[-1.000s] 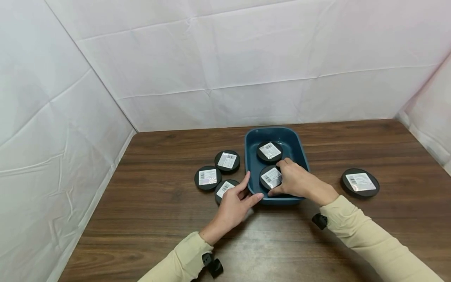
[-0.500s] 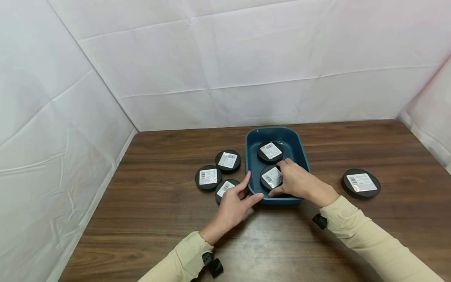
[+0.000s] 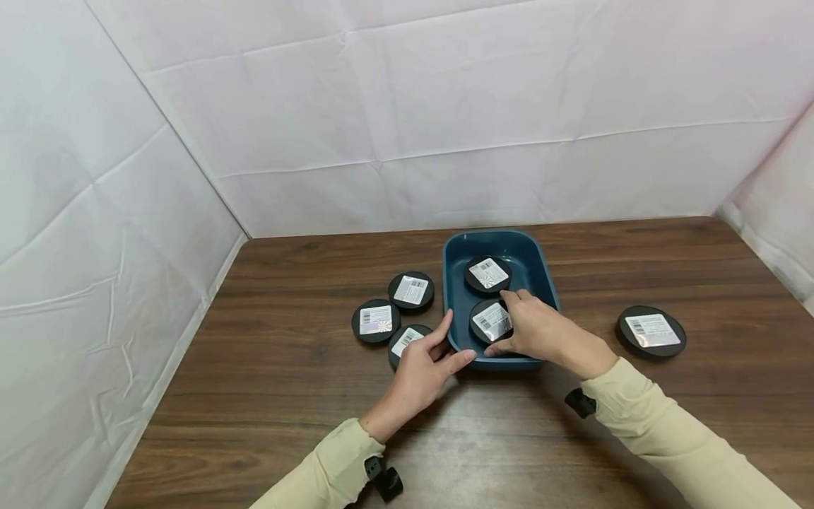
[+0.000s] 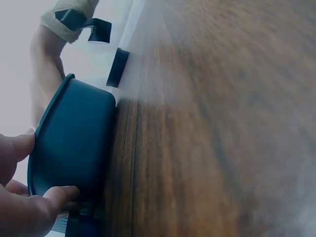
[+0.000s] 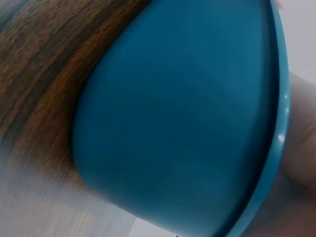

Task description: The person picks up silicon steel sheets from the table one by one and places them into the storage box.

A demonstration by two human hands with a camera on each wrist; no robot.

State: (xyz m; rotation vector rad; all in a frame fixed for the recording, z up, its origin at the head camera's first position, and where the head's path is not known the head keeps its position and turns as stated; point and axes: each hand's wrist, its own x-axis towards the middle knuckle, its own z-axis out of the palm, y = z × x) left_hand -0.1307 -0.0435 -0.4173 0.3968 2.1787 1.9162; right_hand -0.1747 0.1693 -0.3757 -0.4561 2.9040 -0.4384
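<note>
On my head feed, the right hand curls thumb and fingers around a labelled black disc inside the blue tray, just nearer than a second disc, while the left hand, fingers spread, touches the near left corner; three more discs lie left on the wooden surface, a lone disc well apart at right. My left-wrist feed shows those spread fingers against rim and outer wall. On my right-wrist feed, the wall hides the grip.
</note>
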